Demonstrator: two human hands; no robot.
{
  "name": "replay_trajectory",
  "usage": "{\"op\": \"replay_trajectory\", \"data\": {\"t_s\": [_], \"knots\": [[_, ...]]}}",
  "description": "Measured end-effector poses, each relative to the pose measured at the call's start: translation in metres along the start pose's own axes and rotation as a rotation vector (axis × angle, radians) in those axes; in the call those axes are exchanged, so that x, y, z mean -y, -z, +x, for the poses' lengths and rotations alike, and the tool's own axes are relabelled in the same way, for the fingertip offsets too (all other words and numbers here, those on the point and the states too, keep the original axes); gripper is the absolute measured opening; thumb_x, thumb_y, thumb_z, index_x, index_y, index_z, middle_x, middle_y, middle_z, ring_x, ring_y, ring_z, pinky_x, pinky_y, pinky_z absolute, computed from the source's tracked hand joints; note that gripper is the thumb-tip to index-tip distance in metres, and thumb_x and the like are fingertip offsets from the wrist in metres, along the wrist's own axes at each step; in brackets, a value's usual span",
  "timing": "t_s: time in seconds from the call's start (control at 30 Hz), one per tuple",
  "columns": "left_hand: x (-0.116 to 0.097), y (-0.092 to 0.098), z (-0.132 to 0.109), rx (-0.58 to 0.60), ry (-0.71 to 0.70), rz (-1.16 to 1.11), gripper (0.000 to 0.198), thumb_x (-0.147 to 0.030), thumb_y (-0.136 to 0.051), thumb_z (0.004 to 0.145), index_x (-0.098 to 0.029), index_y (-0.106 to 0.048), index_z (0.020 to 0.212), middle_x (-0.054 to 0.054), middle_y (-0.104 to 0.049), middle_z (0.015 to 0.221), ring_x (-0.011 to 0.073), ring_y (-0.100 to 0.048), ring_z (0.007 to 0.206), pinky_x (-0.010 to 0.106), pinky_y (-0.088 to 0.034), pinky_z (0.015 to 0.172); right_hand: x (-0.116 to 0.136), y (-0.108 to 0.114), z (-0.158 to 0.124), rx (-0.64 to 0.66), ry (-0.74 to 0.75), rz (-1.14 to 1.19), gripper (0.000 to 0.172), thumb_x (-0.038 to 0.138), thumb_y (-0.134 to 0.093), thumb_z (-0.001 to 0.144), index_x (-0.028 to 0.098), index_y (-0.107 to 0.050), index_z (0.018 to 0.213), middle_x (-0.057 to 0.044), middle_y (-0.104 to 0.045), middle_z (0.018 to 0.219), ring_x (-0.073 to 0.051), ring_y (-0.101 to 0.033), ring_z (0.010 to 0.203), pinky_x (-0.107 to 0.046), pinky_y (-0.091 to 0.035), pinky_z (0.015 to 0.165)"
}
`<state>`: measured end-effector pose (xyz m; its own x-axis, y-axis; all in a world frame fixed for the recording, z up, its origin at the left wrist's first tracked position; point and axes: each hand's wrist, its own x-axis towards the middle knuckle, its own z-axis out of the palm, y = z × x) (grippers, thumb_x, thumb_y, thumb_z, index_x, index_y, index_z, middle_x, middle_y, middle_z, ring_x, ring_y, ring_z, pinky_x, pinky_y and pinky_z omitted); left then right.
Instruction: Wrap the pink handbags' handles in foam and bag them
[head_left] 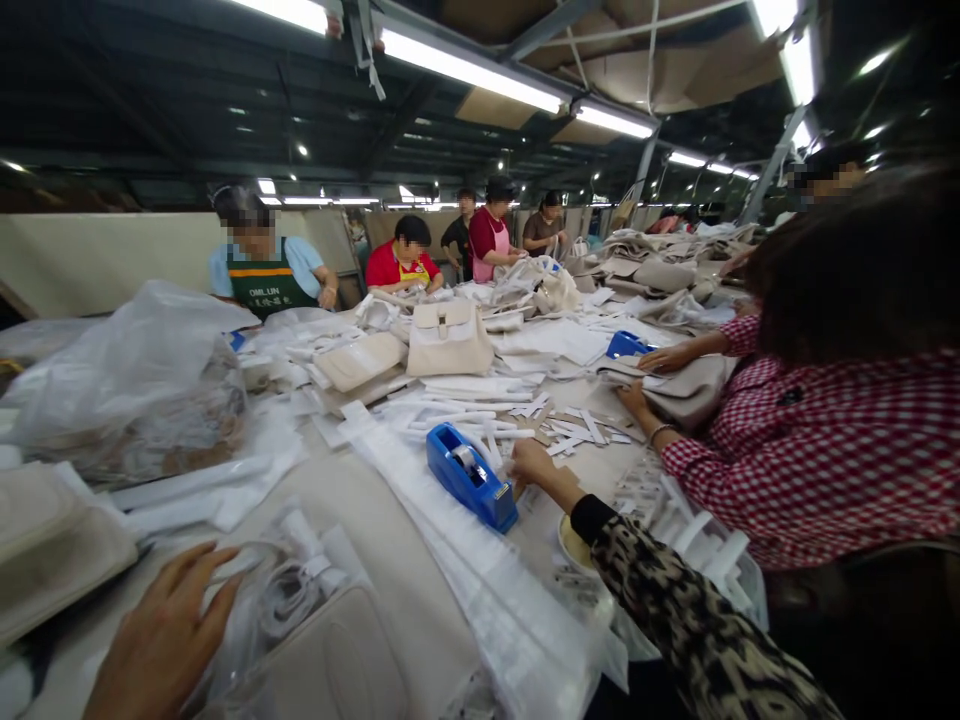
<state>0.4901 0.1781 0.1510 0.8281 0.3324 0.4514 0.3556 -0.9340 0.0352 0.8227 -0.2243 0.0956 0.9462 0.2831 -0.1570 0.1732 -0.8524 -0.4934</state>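
Note:
At the lower left, my left hand [161,635] has its thumb and fingers curved around bunched clear plastic wrapping [223,572]. The wrapping lies beside a coiled pale strap [289,598] and a beige handbag [322,665], partly cut off at the bottom edge. My right hand [534,466] reaches to the cutter end of a blue tape dispenser [469,475]. Its fingers are bent together; their tips are partly hidden, and any piece of tape in them is too small to make out. The dispenser stands on long white plastic sleeves [450,540].
White strips [581,428] lie beyond my right hand. A finished-looking beige bag [450,338] stands mid-table. A large plastic sack [135,370] fills the left. Close on my right, a co-worker in a checked shirt [832,450] handles another bag [686,390]. A round tub [574,540] sits under my forearm.

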Motion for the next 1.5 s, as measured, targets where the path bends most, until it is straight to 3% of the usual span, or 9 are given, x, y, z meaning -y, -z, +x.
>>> {"op": "replay_trajectory", "data": {"t_s": [0.27, 0.53, 0.7, 0.87, 1.1, 1.23, 1.33, 1.5], "knots": [[-0.030, 0.029, 0.002, 0.009, -0.003, -0.119, 0.035, -0.045, -0.030, 0.089, -0.024, -0.053, 0.105, 0.012, -0.054, 0.124, 0.0306, -0.056, 0.115, 0.048, -0.045, 0.101, 0.000, 0.022, 0.009, -0.095, -0.010, 0.267, 0.024, 0.034, -0.061, 0.092, 0.013, -0.062, 0.104, -0.005, -0.064, 0.101, -0.016, -0.063, 0.085, -0.033, -0.055, 0.075], [-0.078, 0.050, 0.015, 0.047, -0.002, -0.258, 0.041, -0.044, -0.035, 0.086, -0.018, -0.060, 0.107, 0.013, -0.052, 0.129, 0.0310, -0.055, 0.117, 0.049, -0.045, 0.101, 0.005, 0.054, 0.015, -0.169, -0.009, 0.508, 0.022, 0.032, -0.059, 0.093, 0.013, -0.060, 0.105, -0.002, -0.063, 0.090, -0.011, -0.061, 0.070, -0.025, -0.053, 0.062], [-0.096, 0.049, 0.021, 0.006, -0.064, -0.291, 0.041, -0.043, -0.036, 0.087, -0.018, -0.061, 0.107, 0.012, -0.053, 0.130, 0.0296, -0.056, 0.117, 0.043, -0.050, 0.096, 0.002, 0.062, 0.020, -0.163, -0.023, 0.508, 0.021, 0.032, -0.061, 0.092, 0.012, -0.062, 0.100, -0.003, -0.064, 0.094, -0.013, -0.062, 0.076, -0.027, -0.054, 0.066], [-0.114, 0.046, 0.025, 0.002, -0.135, -0.308, 0.038, -0.041, -0.037, 0.089, -0.018, -0.062, 0.107, 0.011, -0.054, 0.129, 0.0282, -0.056, 0.118, 0.044, -0.046, 0.103, -0.002, 0.059, 0.019, -0.127, -0.057, 0.490, 0.025, 0.034, -0.058, 0.094, 0.013, -0.060, 0.108, -0.004, -0.063, 0.097, -0.013, -0.062, 0.077, -0.029, -0.055, 0.067], [-0.135, 0.040, 0.026, -0.015, -0.248, -0.373, 0.033, -0.038, -0.039, 0.091, -0.020, -0.061, 0.107, 0.011, -0.054, 0.127, 0.0271, -0.055, 0.120, 0.046, -0.045, 0.106, -0.004, 0.054, 0.005, -0.048, -0.100, 0.554, 0.033, 0.039, -0.051, 0.097, 0.015, -0.052, 0.118, 0.000, -0.060, 0.082, -0.008, -0.055, 0.056, -0.022, -0.049, 0.050], [-0.137, 0.037, 0.026, -0.021, -0.285, -0.376, 0.032, -0.037, -0.040, 0.091, -0.019, -0.061, 0.107, 0.012, -0.054, 0.126, 0.0280, -0.056, 0.119, 0.046, -0.046, 0.104, 0.005, 0.070, -0.003, -0.088, -0.039, 0.618, 0.047, 0.029, -0.066, 0.086, 0.019, -0.042, 0.126, 0.008, -0.051, 0.064, -0.006, -0.045, 0.040, -0.017, -0.038, 0.041], [-0.139, 0.037, 0.027, -0.018, -0.299, -0.370, 0.031, -0.035, -0.040, 0.092, -0.019, -0.060, 0.109, 0.012, -0.053, 0.127, 0.0279, -0.055, 0.119, 0.046, -0.046, 0.104, 0.019, 0.092, -0.007, -0.086, 0.037, 0.705, 0.058, 0.020, -0.069, 0.080, 0.023, -0.040, 0.130, 0.009, -0.048, 0.060, -0.006, -0.045, 0.040, -0.016, -0.036, 0.041], [-0.151, 0.039, 0.031, 0.002, -0.317, -0.388, 0.030, -0.031, -0.040, 0.093, -0.018, -0.060, 0.111, 0.012, -0.052, 0.130, 0.0275, -0.055, 0.120, 0.046, -0.046, 0.103, 0.040, 0.114, -0.013, 0.009, 0.110, 0.848, 0.033, 0.017, -0.065, 0.079, 0.018, -0.058, 0.111, 0.003, -0.057, 0.065, -0.006, -0.052, 0.045, -0.017, -0.040, 0.045]]}}
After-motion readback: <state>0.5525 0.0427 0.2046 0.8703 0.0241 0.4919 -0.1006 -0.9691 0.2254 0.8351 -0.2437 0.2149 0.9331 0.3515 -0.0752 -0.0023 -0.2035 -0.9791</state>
